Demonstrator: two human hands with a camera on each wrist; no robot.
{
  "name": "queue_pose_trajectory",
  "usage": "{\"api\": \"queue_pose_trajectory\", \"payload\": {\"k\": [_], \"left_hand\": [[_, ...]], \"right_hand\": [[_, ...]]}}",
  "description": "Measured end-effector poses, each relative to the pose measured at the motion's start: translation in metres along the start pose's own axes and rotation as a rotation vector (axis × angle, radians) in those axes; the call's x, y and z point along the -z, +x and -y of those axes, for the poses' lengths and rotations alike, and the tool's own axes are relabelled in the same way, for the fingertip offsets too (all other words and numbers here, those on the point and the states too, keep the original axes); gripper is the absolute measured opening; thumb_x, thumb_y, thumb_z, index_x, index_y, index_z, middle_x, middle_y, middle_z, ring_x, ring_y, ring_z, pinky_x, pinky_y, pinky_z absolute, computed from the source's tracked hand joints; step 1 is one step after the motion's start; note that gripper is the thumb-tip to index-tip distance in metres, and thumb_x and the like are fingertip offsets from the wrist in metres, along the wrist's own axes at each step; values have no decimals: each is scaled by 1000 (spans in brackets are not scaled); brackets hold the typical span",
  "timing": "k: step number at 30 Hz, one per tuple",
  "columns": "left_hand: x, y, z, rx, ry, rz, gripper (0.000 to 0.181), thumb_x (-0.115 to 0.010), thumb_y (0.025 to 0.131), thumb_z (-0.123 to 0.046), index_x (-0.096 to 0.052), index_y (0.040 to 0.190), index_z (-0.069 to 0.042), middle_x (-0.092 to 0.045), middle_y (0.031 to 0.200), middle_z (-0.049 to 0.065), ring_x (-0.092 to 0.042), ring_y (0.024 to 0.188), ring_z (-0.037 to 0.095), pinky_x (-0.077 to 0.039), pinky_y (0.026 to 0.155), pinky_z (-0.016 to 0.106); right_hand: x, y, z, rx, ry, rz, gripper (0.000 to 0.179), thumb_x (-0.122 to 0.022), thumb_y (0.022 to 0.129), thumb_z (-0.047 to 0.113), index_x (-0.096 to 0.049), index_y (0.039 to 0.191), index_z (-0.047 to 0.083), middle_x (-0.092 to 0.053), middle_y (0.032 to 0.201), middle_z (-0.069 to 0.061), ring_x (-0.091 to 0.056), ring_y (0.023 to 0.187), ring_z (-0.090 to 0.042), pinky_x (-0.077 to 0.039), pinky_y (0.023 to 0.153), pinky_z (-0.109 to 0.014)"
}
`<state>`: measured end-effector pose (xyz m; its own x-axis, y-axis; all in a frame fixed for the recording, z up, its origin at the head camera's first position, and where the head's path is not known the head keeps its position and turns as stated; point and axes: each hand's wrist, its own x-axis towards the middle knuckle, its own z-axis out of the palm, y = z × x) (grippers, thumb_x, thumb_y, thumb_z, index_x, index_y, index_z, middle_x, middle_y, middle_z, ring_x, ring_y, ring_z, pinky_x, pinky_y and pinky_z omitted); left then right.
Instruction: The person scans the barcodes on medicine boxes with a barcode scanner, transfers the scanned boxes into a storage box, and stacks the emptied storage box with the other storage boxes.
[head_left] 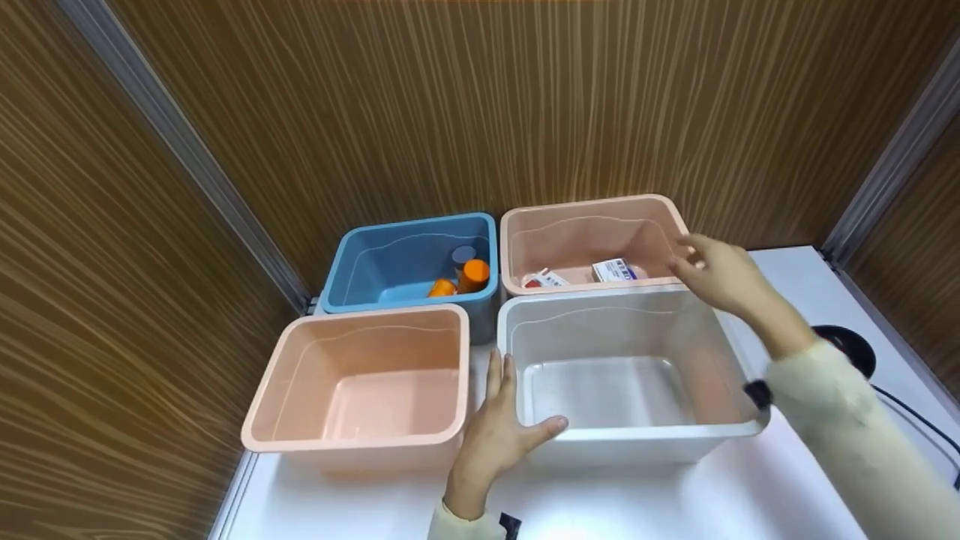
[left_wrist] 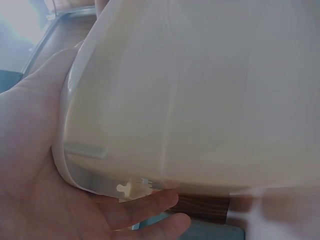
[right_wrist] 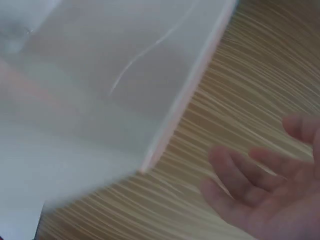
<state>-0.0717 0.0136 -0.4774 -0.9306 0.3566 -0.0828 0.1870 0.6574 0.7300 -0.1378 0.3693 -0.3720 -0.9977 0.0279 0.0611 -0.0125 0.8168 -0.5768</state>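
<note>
A white plastic bin (head_left: 652, 433) stands at the front right, its inside showing no contents. At its front left corner my left hand (head_left: 495, 439) rests with thumb and fingers spread. The left wrist view shows that palm (left_wrist: 30, 165) against the bin's rim. My right hand (head_left: 724, 277) hovers by the back right corner, beside the rear pink bin (head_left: 592, 206), and appears a little blurred. Its fingers (right_wrist: 240, 180) are loosely bent and hold nothing in the right wrist view. Inside the rear pink bin lie a white box (head_left: 613, 270) and a red-and-white box (head_left: 547, 279).
A second pink bin (head_left: 356, 444) stands front left. Behind it, a blue bin (head_left: 420, 225) contains orange containers (head_left: 474, 274) and a grey-topped one (head_left: 463, 255). At right lies a black round object (head_left: 847, 349) with a cable. Wood-patterned panels (head_left: 450, 97) enclose the white table (head_left: 600, 502).
</note>
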Motion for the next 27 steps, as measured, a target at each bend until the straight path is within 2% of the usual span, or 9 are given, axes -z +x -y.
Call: {"api": "queue_pose_trajectory", "payload": {"k": [5, 9, 15, 18, 24, 27], "left_hand": [[1, 0, 1, -10, -16, -16, 124, -70, 75, -78, -13, 163, -13, 11, 169, -2, -42, 136, 42, -46, 100, 57], [1, -1, 1, -13, -30, -17, 124, -70, 75, -77, -12, 163, -12, 12, 169, -2, -40, 137, 43, -45, 101, 59], [-1, -1, 0, -17, -34, -13, 125, -71, 74, -77, -12, 163, -11, 12, 169, -2, -38, 138, 42, -43, 102, 59], [-2, -1, 0, -17, -32, -17, 125, -71, 75, -76, -13, 163, -11, 12, 169, -2, -37, 139, 42, -43, 102, 59], [-2, -2, 0, -10, -26, -11, 124, -71, 75, -76, -12, 163, -12, 14, 168, -3, -29, 144, 43, -40, 104, 61], [1, -2, 0, -6, -25, -7, 125, -71, 74, -76, -12, 163, -12, 14, 168, -2, -27, 145, 43, -39, 105, 61]], "right_hand": [[16, -40, -15, 19, -5, 90, 65, -51, 105, 43, -41, 149, -3, -54, 132, -39, -58, 114, -53, -46, 90, -66], [17, -66, -29, 22, -14, 82, 66, -51, 105, 45, -41, 150, -2, -50, 138, -36, -56, 116, -52, -44, 90, -68], [1, -100, -46, 25, -106, 60, 72, -51, 103, 51, -39, 152, -2, -41, 145, -35, -42, 127, -58, -33, 97, -76], [-9, -112, -52, 18, -112, 51, 74, -53, 102, 52, -38, 152, 0, -36, 149, -35, -35, 130, -60, -28, 98, -79], [-28, -138, -60, 46, -45, 19, 78, -65, 98, 44, -35, 155, 1, -20, 157, -36, -24, 134, -65, -21, 96, -82], [-37, -146, -64, 73, -6, 18, 83, -69, 96, 42, -30, 157, 2, -16, 160, -35, -23, 136, -64, -22, 98, -81]]}}
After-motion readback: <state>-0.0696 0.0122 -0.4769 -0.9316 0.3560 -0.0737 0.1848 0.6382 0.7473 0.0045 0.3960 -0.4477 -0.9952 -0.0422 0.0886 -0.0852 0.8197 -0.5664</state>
